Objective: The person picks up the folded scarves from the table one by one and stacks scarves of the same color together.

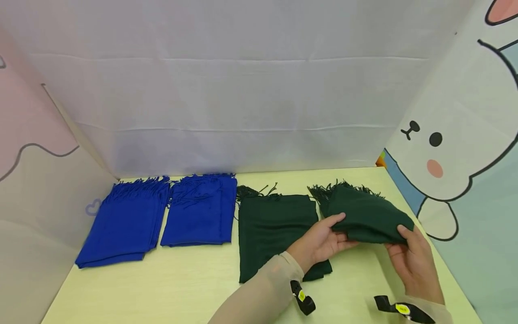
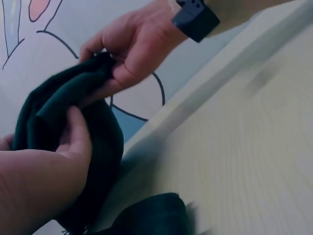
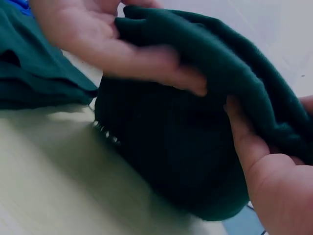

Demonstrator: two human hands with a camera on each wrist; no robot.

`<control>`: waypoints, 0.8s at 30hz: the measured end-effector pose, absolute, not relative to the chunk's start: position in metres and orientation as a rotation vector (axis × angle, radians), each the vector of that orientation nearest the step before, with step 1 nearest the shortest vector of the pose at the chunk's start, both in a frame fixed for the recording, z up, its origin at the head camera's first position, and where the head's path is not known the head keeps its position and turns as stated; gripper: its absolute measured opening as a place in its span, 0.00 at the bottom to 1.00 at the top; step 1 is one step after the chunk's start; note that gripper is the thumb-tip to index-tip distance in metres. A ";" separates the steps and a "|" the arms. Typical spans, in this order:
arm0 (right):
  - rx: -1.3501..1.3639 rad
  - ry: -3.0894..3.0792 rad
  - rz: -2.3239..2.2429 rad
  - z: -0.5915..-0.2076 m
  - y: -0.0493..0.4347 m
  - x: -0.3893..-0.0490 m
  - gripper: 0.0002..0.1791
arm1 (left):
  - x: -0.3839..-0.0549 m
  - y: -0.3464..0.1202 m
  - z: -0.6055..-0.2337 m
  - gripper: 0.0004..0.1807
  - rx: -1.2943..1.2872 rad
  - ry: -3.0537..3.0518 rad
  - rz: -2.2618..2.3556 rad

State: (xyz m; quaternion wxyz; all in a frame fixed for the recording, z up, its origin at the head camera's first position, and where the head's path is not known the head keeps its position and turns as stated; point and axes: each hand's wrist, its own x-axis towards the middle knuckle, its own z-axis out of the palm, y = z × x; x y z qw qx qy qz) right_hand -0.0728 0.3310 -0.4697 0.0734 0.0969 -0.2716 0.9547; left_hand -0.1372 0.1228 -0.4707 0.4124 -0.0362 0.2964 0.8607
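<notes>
A dark green fringed scarf (image 1: pixel 364 211), folded into layers, is held up at its near edge by both hands at the table's right side. My left hand (image 1: pixel 323 240) grips its left corner, thumb on top and fingers beneath. At the right corner, my right hand (image 1: pixel 417 258) pinches the fold between thumb and fingers. The scarf's fringe points toward the back wall. In the right wrist view the scarf's lower layer (image 3: pixel 166 142) hangs down below the hands. A second folded green scarf (image 1: pixel 275 234) lies flat just left, partly behind my left forearm.
Two folded blue fringed scarves, one at far left (image 1: pixel 121 225) and one beside it (image 1: pixel 200 216), lie on the pale wooden table (image 1: pixel 162 288). A white cloth wall (image 1: pixel 243 99) closes the back. A cartoon-printed sheet (image 1: pixel 477 135) stands along the right edge.
</notes>
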 end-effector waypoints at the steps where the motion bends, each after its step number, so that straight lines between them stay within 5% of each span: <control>1: 0.308 -0.812 2.861 -0.468 0.330 -0.072 0.24 | -0.137 0.122 -0.470 0.28 -0.063 0.754 2.158; 24: 0.351 -0.837 2.719 -0.417 0.307 -0.064 0.19 | -0.138 0.098 -0.421 0.16 0.324 0.898 2.229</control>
